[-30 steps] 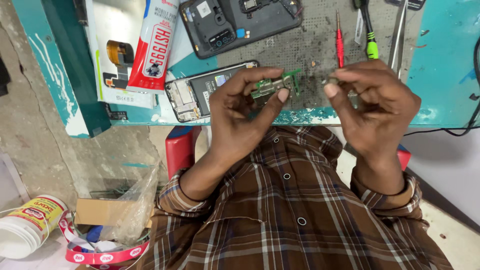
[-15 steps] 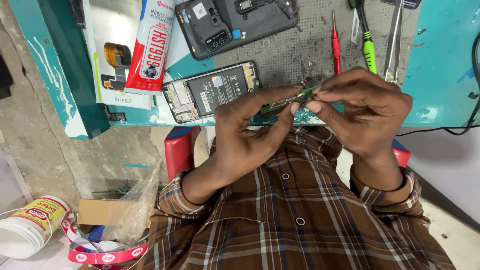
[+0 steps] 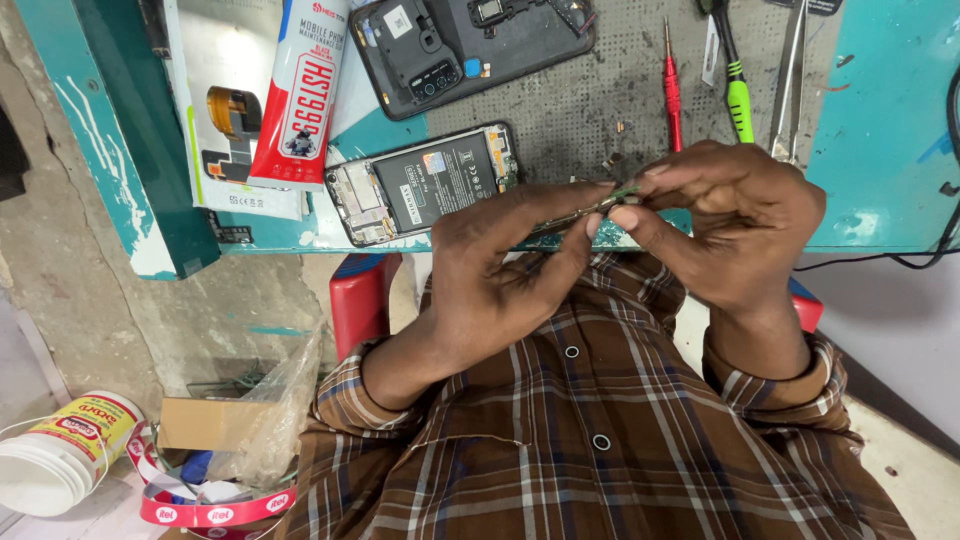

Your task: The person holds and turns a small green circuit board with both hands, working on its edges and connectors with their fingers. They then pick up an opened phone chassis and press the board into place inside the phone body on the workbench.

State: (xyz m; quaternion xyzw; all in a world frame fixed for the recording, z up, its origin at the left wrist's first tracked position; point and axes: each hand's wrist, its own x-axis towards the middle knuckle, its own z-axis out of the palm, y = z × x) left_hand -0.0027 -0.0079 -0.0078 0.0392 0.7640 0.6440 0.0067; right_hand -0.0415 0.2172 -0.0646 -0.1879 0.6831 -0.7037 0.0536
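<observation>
Green circuit board pinched edge-on between both hands
Left hand and right hand grip its ends, above opened phone

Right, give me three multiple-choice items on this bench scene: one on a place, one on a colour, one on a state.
1. Where does the opened phone with its battery showing lie?
A. On the floor
B. On the bench, beyond the left hand
C. In the person's lap

2. What colour is the thin screwdriver on the grey mat?
A. Red
B. Blue
C. White

3. How is the small green circuit board held?
A. Flat on the mat, untouched
B. In the right hand alone
C. Between the fingers of both hands

Answers:
1. B, it lies on the bench just past the left hand.
2. A, its whole handle is red.
3. C, left hand and right hand both pinch it, edge-on, above the bench edge.
</observation>
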